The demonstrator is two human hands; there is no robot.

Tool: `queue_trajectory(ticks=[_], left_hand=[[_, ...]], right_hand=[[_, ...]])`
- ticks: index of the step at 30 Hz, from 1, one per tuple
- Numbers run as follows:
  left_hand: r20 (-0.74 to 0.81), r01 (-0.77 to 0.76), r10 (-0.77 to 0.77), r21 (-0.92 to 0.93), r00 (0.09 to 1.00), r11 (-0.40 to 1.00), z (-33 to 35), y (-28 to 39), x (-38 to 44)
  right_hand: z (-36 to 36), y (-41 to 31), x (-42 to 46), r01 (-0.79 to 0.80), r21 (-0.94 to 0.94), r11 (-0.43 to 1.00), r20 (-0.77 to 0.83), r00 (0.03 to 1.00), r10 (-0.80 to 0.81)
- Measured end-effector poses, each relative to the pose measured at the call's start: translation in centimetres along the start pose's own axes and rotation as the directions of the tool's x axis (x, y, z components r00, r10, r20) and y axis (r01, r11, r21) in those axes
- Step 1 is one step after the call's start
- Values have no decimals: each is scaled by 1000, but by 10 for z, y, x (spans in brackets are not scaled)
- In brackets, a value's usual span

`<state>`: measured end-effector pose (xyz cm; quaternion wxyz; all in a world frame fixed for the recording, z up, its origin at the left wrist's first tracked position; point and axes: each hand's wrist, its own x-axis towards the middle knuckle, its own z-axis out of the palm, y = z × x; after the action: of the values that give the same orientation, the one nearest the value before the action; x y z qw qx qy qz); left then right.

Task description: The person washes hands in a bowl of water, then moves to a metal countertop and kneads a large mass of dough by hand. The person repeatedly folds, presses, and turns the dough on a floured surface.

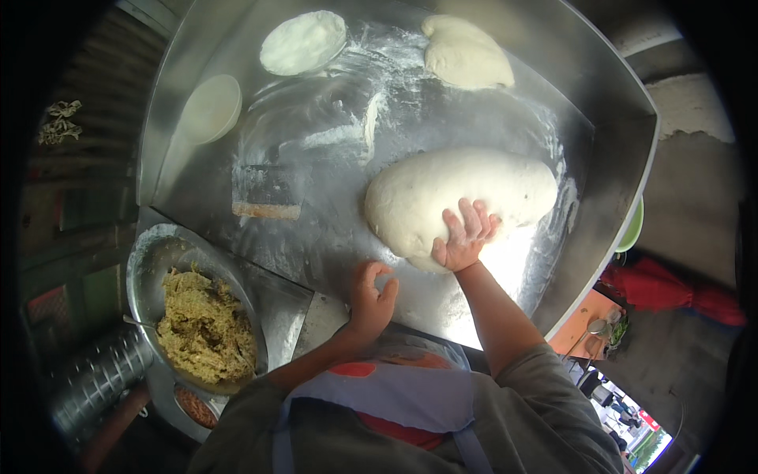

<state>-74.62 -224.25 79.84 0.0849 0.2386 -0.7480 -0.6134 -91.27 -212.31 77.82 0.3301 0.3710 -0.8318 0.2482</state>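
A large smooth mass of dough [438,183] lies on the floured metal worktop [331,237], right of the middle. My right hand [468,237] rests on its near side, fingers spread and dusted with flour. Just left of and nearer than the dough, my left hand [373,299] is held with curled fingers apart and nothing in them. A smaller piece of dough [465,53] lies at the back right. A dough scraper [266,192] with a wooden grip lies flat on the left side of the worktop. At the back is a round container of flour [304,42].
Raised metal walls [619,154] edge the worktop. A pale bowl [212,109] stands at its left side. Near left, a big metal bowl [135,284] holds a yellowish-green mixture [204,326] and a utensil. Beside it is a smaller container of reddish-brown food [195,407].
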Motion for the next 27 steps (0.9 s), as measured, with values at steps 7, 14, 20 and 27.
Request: queue_trajectory(ticks=[7, 14, 20, 27], left_hand=[[469, 779, -647, -526, 601, 343, 72, 29, 119], [4, 278, -570, -876, 822, 394, 131, 45, 236], [376, 472, -445, -873, 813, 123, 93, 31, 45], [233, 308, -220, -470, 947, 827, -9, 22, -57]], right_hand=[[140, 129, 112, -5, -55, 998, 21, 1000, 6], [181, 153, 196, -208, -178, 962, 476, 837, 269], [16, 86, 90, -355, 264, 897, 430, 875, 220], [-120, -42, -8, -358, 211, 910, 444, 864, 237]])
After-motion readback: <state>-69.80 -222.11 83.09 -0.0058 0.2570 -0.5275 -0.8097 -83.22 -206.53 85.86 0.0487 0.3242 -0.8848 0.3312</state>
